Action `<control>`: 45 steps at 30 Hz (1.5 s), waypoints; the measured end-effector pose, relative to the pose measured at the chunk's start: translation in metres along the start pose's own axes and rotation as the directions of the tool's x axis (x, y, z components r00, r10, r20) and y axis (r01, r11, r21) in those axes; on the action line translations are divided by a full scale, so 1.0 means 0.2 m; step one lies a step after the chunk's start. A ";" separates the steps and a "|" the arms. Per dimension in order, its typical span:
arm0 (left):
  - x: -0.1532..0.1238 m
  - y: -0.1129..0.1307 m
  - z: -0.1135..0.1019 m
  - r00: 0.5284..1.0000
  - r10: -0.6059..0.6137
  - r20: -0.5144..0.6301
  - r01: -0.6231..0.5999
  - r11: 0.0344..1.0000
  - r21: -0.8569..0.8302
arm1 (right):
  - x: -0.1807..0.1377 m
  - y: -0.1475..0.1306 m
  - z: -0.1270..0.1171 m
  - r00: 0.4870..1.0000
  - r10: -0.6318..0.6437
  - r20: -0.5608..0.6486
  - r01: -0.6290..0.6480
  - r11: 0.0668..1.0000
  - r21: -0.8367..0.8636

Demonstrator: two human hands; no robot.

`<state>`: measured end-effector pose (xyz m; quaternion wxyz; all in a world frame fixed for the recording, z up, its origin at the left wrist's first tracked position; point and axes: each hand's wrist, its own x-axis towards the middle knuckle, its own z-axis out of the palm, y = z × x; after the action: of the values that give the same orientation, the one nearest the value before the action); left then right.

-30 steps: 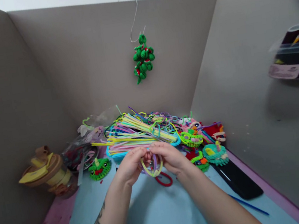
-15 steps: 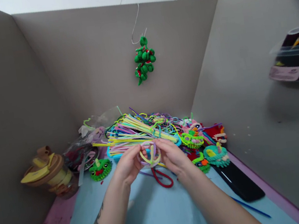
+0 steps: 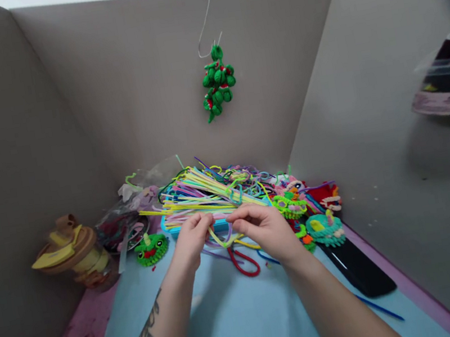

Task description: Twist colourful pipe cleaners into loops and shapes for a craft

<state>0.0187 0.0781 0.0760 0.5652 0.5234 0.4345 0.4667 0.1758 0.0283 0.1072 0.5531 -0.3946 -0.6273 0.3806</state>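
My left hand [image 3: 189, 242] and my right hand [image 3: 264, 228] meet above the light blue mat [image 3: 240, 320], each pinching one end of a bent yellow-green pipe cleaner [image 3: 222, 241] that sags in a loop between them. A purple strand runs alongside it. Just below lies a red pipe cleaner loop [image 3: 244, 262] on the mat. Right behind my hands a blue tray [image 3: 217, 225] holds a heap of coloured pipe cleaners [image 3: 203, 194].
Finished fuzzy figures [image 3: 313, 217] crowd the right of the heap, and a green one [image 3: 151, 248] sits at the left. A yellow-brown jar [image 3: 74, 255] stands at far left. A black flat object [image 3: 361, 272] lies at right. A green ornament [image 3: 216, 81] hangs on the grey partition.
The closed ring of pipe cleaners between my hands has opened out into a slack loop. My hands have moved slightly apart, and the right hand now covers more of the strand.
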 end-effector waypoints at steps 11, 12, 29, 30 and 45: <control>0.02 -0.02 -0.04 0.995 -0.068 0.070 0.074 0.993 -0.092 | 0.02 -0.01 -0.12 0.977 -0.021 0.214 0.022 1.000 -0.004; 0.02 -0.03 -0.04 0.995 -0.072 0.073 0.079 0.993 -0.092 | 0.02 -0.01 -0.12 0.978 -0.025 0.208 0.033 0.999 -0.038; -0.08 0.08 0.01 0.953 -0.038 0.300 0.000 0.992 0.127 | 0.05 0.12 -0.08 0.960 0.196 0.202 -0.175 0.978 -0.117; -0.08 0.09 0.01 0.952 -0.037 0.303 -0.002 0.992 0.129 | 0.05 0.12 -0.08 0.954 0.205 0.220 -0.187 0.977 -0.100; -0.05 0.04 0.00 0.963 -0.111 0.245 0.190 0.925 -0.329 | 0.09 0.25 -0.06 0.854 0.469 0.227 -0.516 0.700 0.494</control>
<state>0.0165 0.0692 0.0834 0.7284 0.4284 0.3180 0.4297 0.1895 0.0659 0.0691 0.4921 -0.3601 -0.3885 0.6908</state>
